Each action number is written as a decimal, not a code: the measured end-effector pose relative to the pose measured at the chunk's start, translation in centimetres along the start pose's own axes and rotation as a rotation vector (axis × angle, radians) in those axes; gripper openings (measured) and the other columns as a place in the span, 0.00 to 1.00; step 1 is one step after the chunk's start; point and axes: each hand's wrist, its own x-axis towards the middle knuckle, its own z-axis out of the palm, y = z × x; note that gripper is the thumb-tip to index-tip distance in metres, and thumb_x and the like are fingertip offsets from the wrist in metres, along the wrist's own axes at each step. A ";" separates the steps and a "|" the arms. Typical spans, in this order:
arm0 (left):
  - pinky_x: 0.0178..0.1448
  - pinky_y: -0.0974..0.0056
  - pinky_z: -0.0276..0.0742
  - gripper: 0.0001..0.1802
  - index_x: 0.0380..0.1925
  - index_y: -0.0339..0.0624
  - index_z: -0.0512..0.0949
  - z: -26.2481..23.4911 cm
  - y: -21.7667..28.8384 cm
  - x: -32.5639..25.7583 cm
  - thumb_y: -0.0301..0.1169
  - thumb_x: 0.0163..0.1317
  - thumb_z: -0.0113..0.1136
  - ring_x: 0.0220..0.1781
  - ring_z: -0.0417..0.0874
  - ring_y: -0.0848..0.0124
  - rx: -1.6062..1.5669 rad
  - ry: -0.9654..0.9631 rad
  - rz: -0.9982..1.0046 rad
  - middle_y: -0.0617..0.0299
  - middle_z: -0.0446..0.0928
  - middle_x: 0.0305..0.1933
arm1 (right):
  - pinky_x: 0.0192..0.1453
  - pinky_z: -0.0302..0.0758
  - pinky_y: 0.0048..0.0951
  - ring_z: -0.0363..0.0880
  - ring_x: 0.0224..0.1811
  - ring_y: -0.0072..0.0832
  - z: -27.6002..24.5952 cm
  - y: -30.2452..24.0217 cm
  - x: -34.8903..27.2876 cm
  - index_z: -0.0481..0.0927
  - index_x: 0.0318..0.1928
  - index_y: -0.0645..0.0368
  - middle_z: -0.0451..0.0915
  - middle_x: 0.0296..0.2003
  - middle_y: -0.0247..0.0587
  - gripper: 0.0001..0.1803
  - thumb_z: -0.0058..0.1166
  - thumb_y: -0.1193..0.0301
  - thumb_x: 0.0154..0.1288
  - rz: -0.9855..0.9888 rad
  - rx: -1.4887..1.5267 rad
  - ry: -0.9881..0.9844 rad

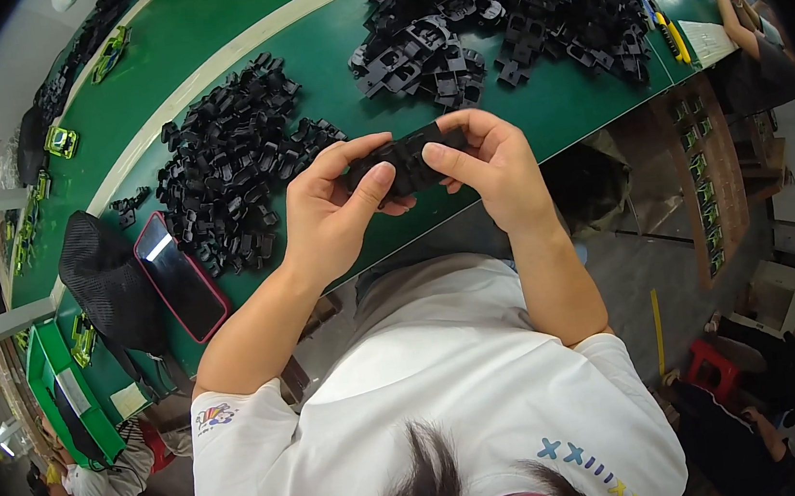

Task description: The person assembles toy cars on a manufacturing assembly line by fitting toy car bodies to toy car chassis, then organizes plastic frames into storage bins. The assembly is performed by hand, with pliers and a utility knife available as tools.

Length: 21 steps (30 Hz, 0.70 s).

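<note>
Between both hands I hold a black plastic part point(408, 162), roughly rectangular, over the near edge of the green table. My left hand point(332, 197) grips its left end, thumb on top and fingers beneath. On the right end, my right hand point(493, 159) presses with the thumb while its fingers wrap behind. The part's exact kind is hard to make out, as fingers cover both ends. A heap of small black plastic pieces point(224, 160) lies to the left of my hands. Beyond them, at the far right, spreads a larger heap of flat black plastic parts point(566, 7).
A phone in a red case point(181, 275) and a black mesh bag point(100, 274) lie left. A green tray point(64, 394) stands at the left edge. Yellow-handled pliers point(674, 37) rest at the right. A pale strip point(204, 70) crosses the green table. Other people sit around.
</note>
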 end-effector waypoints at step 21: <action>0.34 0.69 0.81 0.16 0.48 0.28 0.72 0.2 -0.2 -0.4 0.24 0.61 0.55 0.32 0.82 0.65 0.101 -0.026 0.133 0.54 0.74 0.41 | 0.37 0.75 0.16 0.76 0.31 0.16 -0.1 -0.1 -0.3 0.77 0.37 0.65 0.78 0.30 0.34 0.13 0.65 0.77 0.50 -0.022 -0.065 -0.116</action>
